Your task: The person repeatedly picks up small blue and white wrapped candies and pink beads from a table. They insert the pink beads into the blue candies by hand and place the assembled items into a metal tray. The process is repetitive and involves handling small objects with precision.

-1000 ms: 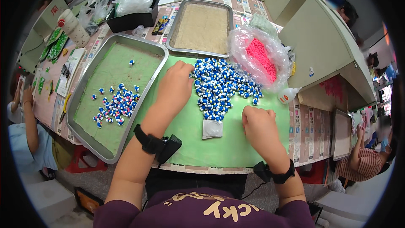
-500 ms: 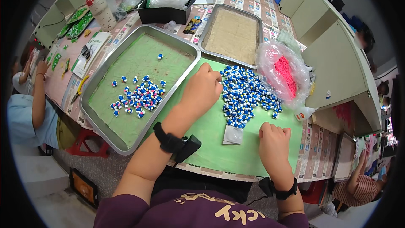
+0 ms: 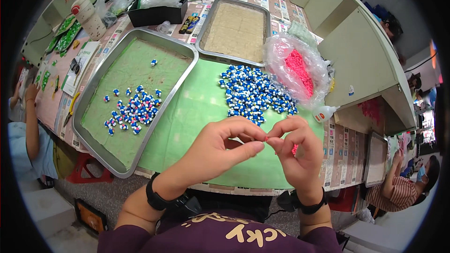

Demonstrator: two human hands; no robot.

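**Both hands pinching a small pink piece above the green mat**

Left hand [image 3: 220, 147] and right hand [image 3: 295, 152] are raised together at about 6 o'clock in the head view, over the near edge of the green mat [image 3: 197, 107]. Fingertips of both hands meet at one spot. Fingers narrow, closed in a pinch on a tiny pink piece [image 3: 266, 138] held between them; its shape is too small to tell. More pink shows inside the curled right palm.

Pile of blue-and-white beads [image 3: 255, 94] lies on the mat at 12 o'clock from the hands, apart from them. At 1 o'clock, a clear plastic bag of pink pieces [image 3: 297, 70] rests at the mat's far right edge, just beside the bead pile.

Large metal tray [image 3: 93, 86] at 10 o'clock, lined green, holds a looser cluster of sorted beads [image 3: 133, 107] near its middle. A second metal tray [image 3: 206, 28] with a tan lining sits at 12 o'clock, farther back on the counter [image 3: 349, 154].

Black bands on both wrists. Another person's arm [image 3: 30, 122] shows at the 9 o'clock rim.
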